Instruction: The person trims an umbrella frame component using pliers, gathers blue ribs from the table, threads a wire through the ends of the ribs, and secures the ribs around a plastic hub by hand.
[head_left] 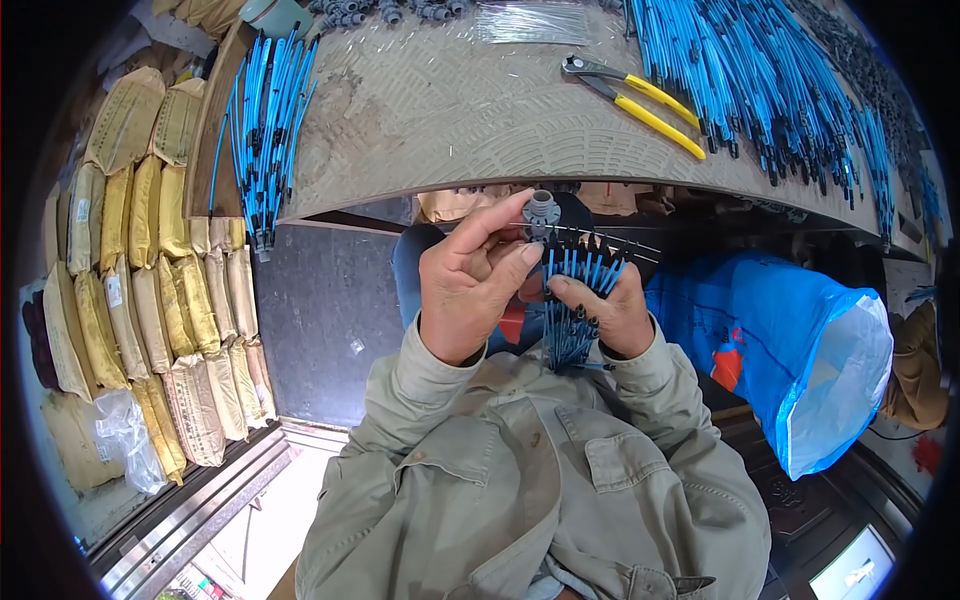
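Between the thumb and fingers of my left hand (463, 278) is a grey threaded plastic fitting (542, 206), its ring-shaped end facing up. My right hand (626, 312) is closed round a bunch of thin blue tubes with black ends (570, 335), fanned out side by side at the top. Thin metal wires (632, 244) stick out to the right past the black tips. The fitting is right above the left end of the bunch; whether they touch I cannot tell. Both hands are in front of my chest, just below the table edge.
On the worn table (400, 120) lie yellow-handled pliers (650, 112), a large heap of blue tubes (750, 80), a smaller bundle (265, 130), straight wires (532, 22) and grey fittings (345, 12). Stacked sacks (145, 210) stand left, a blue bag (770, 330) right.
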